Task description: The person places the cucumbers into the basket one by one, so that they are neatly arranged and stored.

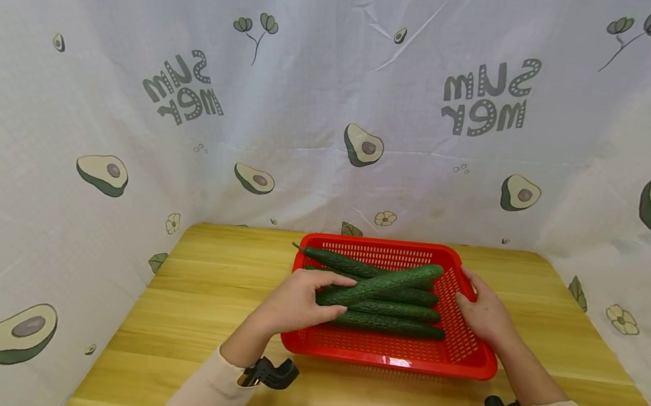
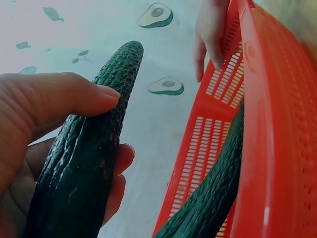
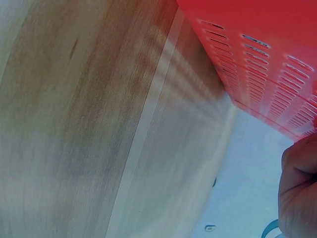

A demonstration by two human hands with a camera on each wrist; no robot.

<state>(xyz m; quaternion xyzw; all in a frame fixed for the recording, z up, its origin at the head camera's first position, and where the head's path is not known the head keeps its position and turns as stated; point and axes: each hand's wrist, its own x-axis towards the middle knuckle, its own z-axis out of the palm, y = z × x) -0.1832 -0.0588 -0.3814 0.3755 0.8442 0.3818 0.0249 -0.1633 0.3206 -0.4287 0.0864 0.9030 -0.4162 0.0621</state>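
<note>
In the head view my left hand point(image 1: 295, 301) grips a green cucumber point(image 1: 394, 283) around one end, its far end slanting up to the right. This cucumber lies across or just above several others point(image 1: 390, 325) in a red plastic basket point(image 1: 387, 361); contact with them cannot be told. The left wrist view shows the thumb point(image 2: 74, 99) on one side of the held cucumber point(image 2: 81, 163) and fingertips on the other. My right hand point(image 1: 486, 312) holds the basket's right rim. Only part of that hand point(image 3: 299, 188) appears in the right wrist view, beside the slotted basket wall point(image 3: 257, 64).
The basket stands on a yellow wood-grain table point(image 1: 210, 283). Behind the table and at both sides hangs a pale curtain point(image 1: 310, 100) printed with avocados and letters. One cucumber's thin stem point(image 1: 297, 246) pokes over the basket's left rim.
</note>
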